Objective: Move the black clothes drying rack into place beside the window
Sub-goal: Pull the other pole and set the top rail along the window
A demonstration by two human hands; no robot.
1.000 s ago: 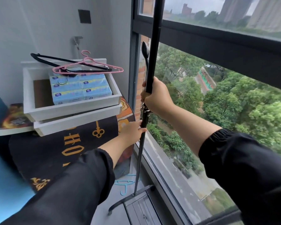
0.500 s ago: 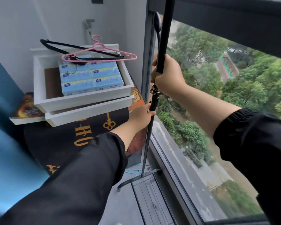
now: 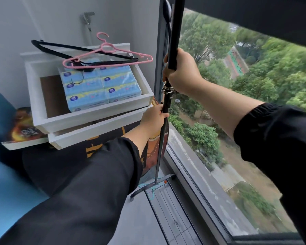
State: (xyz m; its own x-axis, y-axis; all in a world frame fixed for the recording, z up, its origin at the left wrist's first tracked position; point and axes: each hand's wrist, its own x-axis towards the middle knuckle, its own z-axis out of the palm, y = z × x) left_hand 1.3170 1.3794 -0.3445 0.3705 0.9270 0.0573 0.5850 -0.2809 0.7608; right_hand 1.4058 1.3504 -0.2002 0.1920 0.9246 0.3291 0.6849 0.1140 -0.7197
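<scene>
From the head camera, both my hands were clamped round the upright pole of the black clothes drying rack (image 3: 173, 38). My right hand (image 3: 181, 71) was fisted on the thick upper tube just above the metal clamp collar (image 3: 167, 90), high up, I'd judge, for leverage against tipping. My left hand (image 3: 154, 119) was curled round the thinner lower section to steer it. The rack stood hard against the window (image 3: 237, 106), its base bar (image 3: 154, 184) on the floor beside the sill track, one end nearly at the frame. It looked close to placed; a small squaring of the foot seemed all that remained. To the left, stacked white trays (image 3: 88, 119) carried tissue packs (image 3: 99, 87), a pink hanger (image 3: 106, 55) and a black hanger (image 3: 81, 50), near enough that I'd mind the pole's swing.
</scene>
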